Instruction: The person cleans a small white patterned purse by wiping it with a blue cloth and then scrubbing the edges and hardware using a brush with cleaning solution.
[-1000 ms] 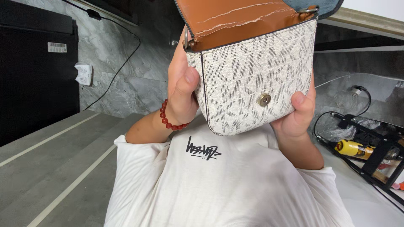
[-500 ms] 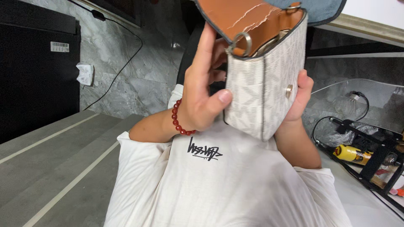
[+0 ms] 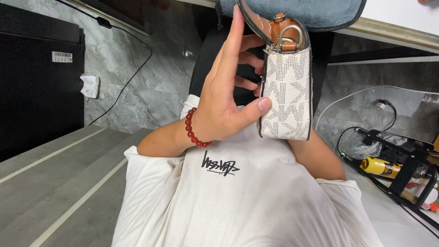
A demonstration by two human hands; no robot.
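Sideways now, the small patterned bag stands edge-on between my hands. My left hand steadies it, thumb pressed on its side and fingers spread upright; my right hand is hidden behind it, grip unclear.

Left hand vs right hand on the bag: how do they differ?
1. The left hand is in full view; the right hand is hidden behind the bag, and only the right forearm shows.
2. The left hand's thumb presses the bag's narrow side, with its fingers stretched up; the right hand's grip cannot be seen.
3. The left wrist wears a red bead bracelet; the right forearm is bare.
Shared: both arms reach up to the bag.
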